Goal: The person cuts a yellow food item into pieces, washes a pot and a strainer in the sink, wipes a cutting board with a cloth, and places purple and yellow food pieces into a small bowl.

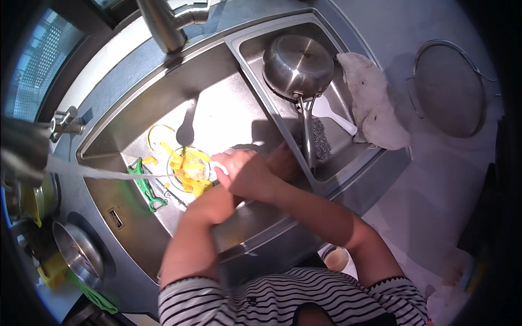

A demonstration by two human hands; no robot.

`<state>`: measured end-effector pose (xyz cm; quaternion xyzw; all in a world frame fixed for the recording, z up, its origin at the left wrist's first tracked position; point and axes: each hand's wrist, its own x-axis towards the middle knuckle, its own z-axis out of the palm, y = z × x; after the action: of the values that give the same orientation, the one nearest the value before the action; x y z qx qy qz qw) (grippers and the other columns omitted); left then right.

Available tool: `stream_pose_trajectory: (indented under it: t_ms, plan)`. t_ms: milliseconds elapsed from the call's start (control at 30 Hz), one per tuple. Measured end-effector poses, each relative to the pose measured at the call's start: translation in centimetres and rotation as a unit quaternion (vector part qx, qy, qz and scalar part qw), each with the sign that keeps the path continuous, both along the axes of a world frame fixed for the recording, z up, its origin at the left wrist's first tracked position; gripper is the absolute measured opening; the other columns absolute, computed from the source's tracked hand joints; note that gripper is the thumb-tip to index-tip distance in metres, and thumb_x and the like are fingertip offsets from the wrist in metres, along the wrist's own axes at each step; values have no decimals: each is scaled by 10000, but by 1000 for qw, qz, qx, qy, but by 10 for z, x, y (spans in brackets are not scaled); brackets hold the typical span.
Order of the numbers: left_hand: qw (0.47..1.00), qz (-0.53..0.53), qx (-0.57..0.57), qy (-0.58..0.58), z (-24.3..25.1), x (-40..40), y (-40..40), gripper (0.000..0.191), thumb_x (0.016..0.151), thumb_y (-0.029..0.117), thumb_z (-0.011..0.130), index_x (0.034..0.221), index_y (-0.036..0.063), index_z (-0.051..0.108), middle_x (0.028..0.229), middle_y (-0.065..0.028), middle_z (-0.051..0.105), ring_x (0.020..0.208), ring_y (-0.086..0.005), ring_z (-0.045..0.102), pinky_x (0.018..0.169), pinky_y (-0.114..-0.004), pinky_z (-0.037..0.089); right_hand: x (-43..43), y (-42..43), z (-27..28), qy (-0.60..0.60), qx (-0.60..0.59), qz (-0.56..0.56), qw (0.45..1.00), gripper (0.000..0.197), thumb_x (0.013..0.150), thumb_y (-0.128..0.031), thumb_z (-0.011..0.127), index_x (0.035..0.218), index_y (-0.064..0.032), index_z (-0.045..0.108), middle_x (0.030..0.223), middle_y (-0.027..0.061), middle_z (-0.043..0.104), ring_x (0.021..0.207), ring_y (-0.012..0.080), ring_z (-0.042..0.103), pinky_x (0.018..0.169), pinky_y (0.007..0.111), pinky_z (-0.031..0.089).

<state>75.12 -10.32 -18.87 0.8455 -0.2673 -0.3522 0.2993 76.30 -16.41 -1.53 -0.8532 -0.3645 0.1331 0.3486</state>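
Note:
Both hands are together over the large sink basin (222,87). My right hand (244,171) is on top, its thumb and fingers curled around a small white thing (220,170) too blurred to name. My left hand (218,203) is below it, its fingers mostly hidden, so its grip does not show. Just left of them, yellow peel strips (187,163) fill a clear bowl (169,173) and spill over its rim. A thin water stream (102,173) runs toward the bowl. Beside it lie a green-handled peeler (144,187) and a knife (169,193).
In the smaller basin (253,55), an upturned steel saucepan (299,61) covers part of a white utensil (334,116) and a dark scouring pad (322,140). A cloth (371,102) drapes the right rim. Faucets (163,24) stand behind. A steel bowl (79,254) sits left, a mesh strainer (448,89) right.

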Motion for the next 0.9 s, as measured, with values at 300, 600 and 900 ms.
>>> stream_pose_trajectory:
  t_ms: [300, 600, 900]
  plan:
    - [776, 405, 270, -402, -33, 133, -12, 689, 705, 361, 616, 1291, 84, 379, 1403, -137, 242, 1285, -339, 227, 964, -554, 267, 6, -5, 9, 21, 59, -43, 997, 183, 755, -139, 602, 918, -57, 613, 725, 122, 602, 607, 270, 591, 581, 355, 469]
    - [672, 682, 268, -108, 60, -7, 88, 384, 726, 286, 566, 1032, 60, 519, 1014, -232, 538, 923, -370, 543, 763, -456, 444, 3, -1, -4, 50, 86, -38, 994, 107, 748, -134, 601, 838, -89, 635, 699, 90, 627, 611, 233, 608, 552, 335, 476]
    - [526, 826, -95, -179, 116, -48, 137, 125, 662, 68, 643, 716, 4, 550, 671, -73, 579, 590, -153, 545, 569, -287, 452, 22, 66, -27, 482, 59, -155, 861, 612, 793, -368, 601, 1279, -50, 407, 1055, 167, 584, 964, 224, 561, 803, 298, 439]
